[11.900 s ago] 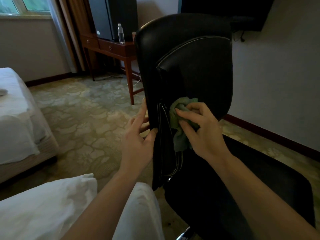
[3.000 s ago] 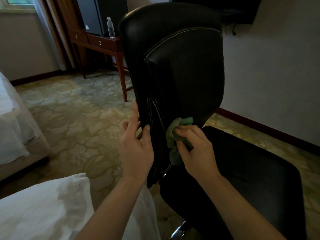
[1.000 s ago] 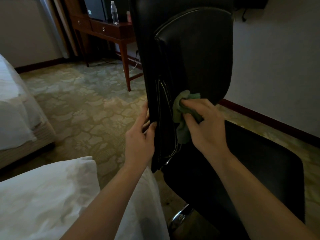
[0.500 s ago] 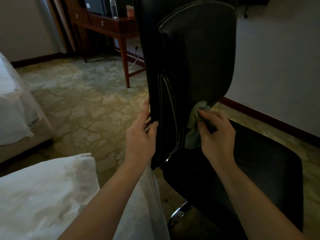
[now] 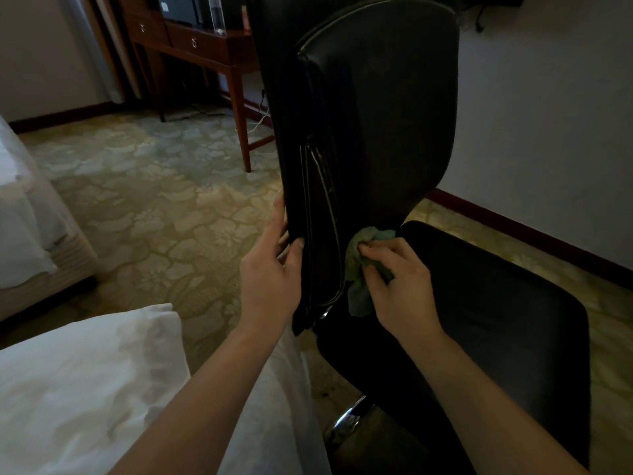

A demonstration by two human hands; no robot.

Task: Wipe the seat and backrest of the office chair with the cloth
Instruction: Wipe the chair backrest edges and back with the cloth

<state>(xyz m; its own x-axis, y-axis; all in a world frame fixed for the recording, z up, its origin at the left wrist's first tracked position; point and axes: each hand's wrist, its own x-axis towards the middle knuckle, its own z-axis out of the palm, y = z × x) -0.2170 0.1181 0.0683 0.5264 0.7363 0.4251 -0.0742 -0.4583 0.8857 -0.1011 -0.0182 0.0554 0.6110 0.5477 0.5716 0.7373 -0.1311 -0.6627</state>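
The right grip (image 5: 400, 286) is holding a bunched green cloth (image 5: 358, 296). Its fingers are curling over the cloth and pressing it against the lowest part of the black backrest (image 5: 376, 114), where the backrest is meeting the seat (image 5: 496, 320). Most of the cloth is lying under and just left of this grip. One fold is poking out above the fingertips and another is hanging down below the thumb side. The back of this hand is facing up, and the bare forearm is reaching in from the lower right, over the rear of the seat.

The left grip (image 5: 270, 275) is pinching the side edge of the backrest, with the thumb lying on the near face and the fingers going round the far side. It is sitting level with the right grip and just to its left, with the backrest's piped edge standing between the two. Its forearm is coming up from the bottom of the view, passing over white bedding (image 5: 85, 389).

The seat is stretching away to the right of the right grip, and a chrome base (image 5: 346, 423) is showing below it. Well beyond the left grip, a wooden desk (image 5: 205, 42) is carrying a clear bottle (image 5: 216, 13) and standing on patterned carpet (image 5: 154, 200).
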